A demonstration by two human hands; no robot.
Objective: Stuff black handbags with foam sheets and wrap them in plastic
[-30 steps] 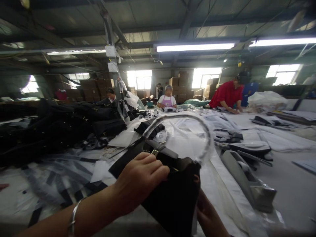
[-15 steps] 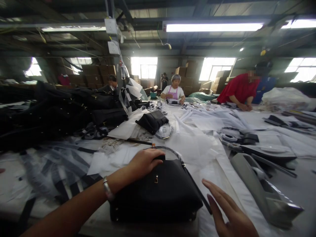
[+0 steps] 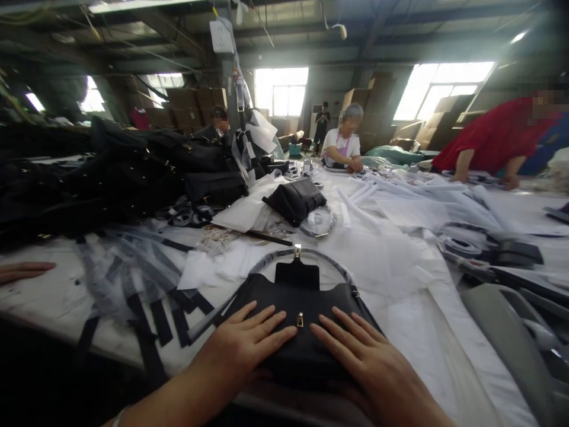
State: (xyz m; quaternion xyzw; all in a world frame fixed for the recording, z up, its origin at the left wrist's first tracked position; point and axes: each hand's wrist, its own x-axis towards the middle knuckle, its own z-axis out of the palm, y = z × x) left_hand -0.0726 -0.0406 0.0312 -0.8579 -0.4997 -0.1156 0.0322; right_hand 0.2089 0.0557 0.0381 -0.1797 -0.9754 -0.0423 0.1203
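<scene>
A black handbag [image 3: 302,302] lies flat on the white table [image 3: 400,332] right in front of me, its flap with a gold clasp turned up toward the far side and its wrapped handle arching behind it. My left hand [image 3: 249,344] rests flat on the bag's left half, fingers spread. My right hand [image 3: 360,353] lies flat on the right half, fingers stretched out. Neither hand grips anything.
Another black bag [image 3: 296,200] lies further back. A heap of black bags [image 3: 133,172] fills the left side; black straps [image 3: 146,284] trail off the near edge. A grey tool [image 3: 511,332] sits at right. People work at the far end; another person's fingers [image 3: 22,271] rest at left.
The bag went from held up in both hands to lying flat on the table. My left hand left the flap, and both hands now press flat on the bag.
</scene>
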